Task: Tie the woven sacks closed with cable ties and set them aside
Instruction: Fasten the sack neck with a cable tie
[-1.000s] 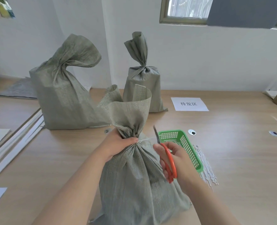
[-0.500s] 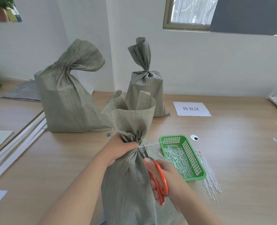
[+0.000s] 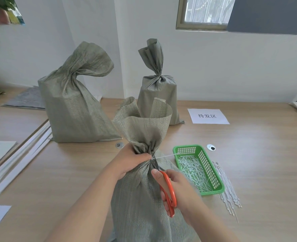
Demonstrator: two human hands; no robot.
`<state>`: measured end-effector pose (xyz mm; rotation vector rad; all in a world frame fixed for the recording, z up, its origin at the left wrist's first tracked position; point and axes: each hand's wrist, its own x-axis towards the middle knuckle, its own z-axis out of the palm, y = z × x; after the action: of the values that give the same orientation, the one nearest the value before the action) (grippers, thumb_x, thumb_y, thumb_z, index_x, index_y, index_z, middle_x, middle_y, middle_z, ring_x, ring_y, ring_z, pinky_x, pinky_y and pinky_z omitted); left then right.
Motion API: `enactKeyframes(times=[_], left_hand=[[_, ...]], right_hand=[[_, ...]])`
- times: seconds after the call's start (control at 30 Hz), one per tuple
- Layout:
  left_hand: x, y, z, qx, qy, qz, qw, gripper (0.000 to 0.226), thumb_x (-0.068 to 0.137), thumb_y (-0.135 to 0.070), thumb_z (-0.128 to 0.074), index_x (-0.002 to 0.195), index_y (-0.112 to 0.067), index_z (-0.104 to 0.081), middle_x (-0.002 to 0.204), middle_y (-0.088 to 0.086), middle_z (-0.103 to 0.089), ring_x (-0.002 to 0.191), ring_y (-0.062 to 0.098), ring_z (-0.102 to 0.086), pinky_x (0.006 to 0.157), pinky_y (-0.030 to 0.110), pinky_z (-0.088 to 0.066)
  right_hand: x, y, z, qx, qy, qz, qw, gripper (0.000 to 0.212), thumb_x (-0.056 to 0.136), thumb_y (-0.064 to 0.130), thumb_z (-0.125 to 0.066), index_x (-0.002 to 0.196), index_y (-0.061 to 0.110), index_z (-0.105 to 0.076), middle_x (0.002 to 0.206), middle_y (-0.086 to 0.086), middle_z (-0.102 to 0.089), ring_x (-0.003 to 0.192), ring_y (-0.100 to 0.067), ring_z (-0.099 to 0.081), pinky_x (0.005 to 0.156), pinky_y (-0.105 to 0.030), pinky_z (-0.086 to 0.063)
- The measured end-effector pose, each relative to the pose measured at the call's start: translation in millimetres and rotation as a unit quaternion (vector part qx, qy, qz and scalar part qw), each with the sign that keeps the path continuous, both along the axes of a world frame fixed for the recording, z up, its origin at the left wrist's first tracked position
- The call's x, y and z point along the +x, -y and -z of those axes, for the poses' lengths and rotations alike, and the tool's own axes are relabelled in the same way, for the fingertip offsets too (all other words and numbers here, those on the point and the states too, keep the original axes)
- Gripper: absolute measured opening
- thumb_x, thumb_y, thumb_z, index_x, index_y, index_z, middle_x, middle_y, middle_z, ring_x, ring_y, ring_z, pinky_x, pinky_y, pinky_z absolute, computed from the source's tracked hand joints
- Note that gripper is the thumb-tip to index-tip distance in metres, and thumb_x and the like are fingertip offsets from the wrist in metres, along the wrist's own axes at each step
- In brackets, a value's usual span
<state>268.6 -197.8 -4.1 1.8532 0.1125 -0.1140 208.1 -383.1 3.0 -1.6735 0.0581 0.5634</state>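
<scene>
The near sack (image 3: 140,198) stands on the desk (image 3: 74,172), its neck gripped from the left by the left hand (image 3: 132,159), and the cable tie tail (image 3: 167,155) juts rightward from that neck, crossed at its root by the far-pointing scissors (image 3: 168,189) held in the right hand (image 3: 179,187).

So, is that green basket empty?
No, partly filled: the green basket holds a loose heap of thin pale strips across its floor.

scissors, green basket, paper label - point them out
scissors (image 3: 166,177): head view, top of the orange handle
green basket (image 3: 208,168): head view, right mesh wall
paper label (image 3: 208,116): head view, printed middle
</scene>
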Motion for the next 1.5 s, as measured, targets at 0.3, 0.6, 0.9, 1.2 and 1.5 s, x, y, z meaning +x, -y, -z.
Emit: enactKeyframes(times=[0.3, 0.6, 0.9, 1.2, 1.5], left_hand=[[0.9, 0.1, 0.4, -0.005, 0.000, 0.000, 1.000, 0.015, 0.076, -0.019, -0.076, 0.091, -0.022, -0.077, 0.089, -0.006, -0.079, 0.089, 0.008, -0.073, 0.085, 0.033, -0.056], [1.9, -0.5, 1.4, -0.017, 0.009, 0.009, 1.000, 0.017, 0.081, -0.009, -0.076, 0.097, -0.017, -0.076, 0.092, -0.004, -0.079, 0.088, 0.006, -0.072, 0.080, 0.025, -0.054], [-0.1, 0.3, -1.6, -0.027, 0.010, 0.013, 0.999, 0.017, 0.082, -0.007, -0.075, 0.093, -0.020, -0.076, 0.089, -0.005, -0.079, 0.085, 0.004, -0.072, 0.077, 0.023, -0.053], [-1.0, 0.7, -2.5, -0.037, 0.001, 0.008, 0.999, 0.017, 0.082, -0.005, -0.075, 0.094, -0.017, -0.076, 0.091, 0.001, -0.079, 0.088, 0.009, -0.073, 0.079, 0.025, -0.055], [-3.3, 1.2, -6.5, -0.040, -0.020, 0.001, 0.999, 0.017, 0.083, -0.007, -0.075, 0.093, -0.021, -0.075, 0.091, -0.003, -0.079, 0.087, 0.007, -0.073, 0.076, 0.021, -0.052]], right_hand=[[-1.7, -5.1, 4.8, 0.011, -0.004, 0.022, 1.000, 0.046, 0.090, 0.052, -0.064, 0.103, 0.009, -0.055, 0.059, -0.011, -0.054, 0.035, -0.021, -0.049, 0.038, -0.025, -0.039], [1.9, -2.5, 6.0, -0.003, -0.011, 0.017, 1.000, 0.044, 0.090, 0.054, -0.065, 0.102, 0.012, -0.057, 0.061, -0.014, -0.053, 0.035, -0.022, -0.047, 0.036, -0.023, -0.039], [-2.7, -4.9, 10.9, -0.041, 0.028, 0.036, 0.998, 0.041, 0.093, 0.045, -0.064, 0.099, 0.005, -0.055, 0.048, -0.006, -0.048, 0.033, -0.019, -0.041, 0.036, -0.023, -0.033], [-6.9, -2.1, 22.3, -0.102, 0.102, 0.038, 0.989, 0.037, 0.084, 0.057, -0.066, 0.085, 0.020, -0.058, 0.055, 0.002, -0.052, 0.041, -0.014, -0.045, 0.047, -0.029, -0.038], [28.3, 57.9, 35.6, -0.221, 0.157, 0.081, 0.959, 0.027, 0.086, 0.051, -0.069, 0.087, 0.024, -0.064, 0.053, -0.001, -0.062, 0.039, -0.008, -0.049, 0.043, -0.024, -0.039]])
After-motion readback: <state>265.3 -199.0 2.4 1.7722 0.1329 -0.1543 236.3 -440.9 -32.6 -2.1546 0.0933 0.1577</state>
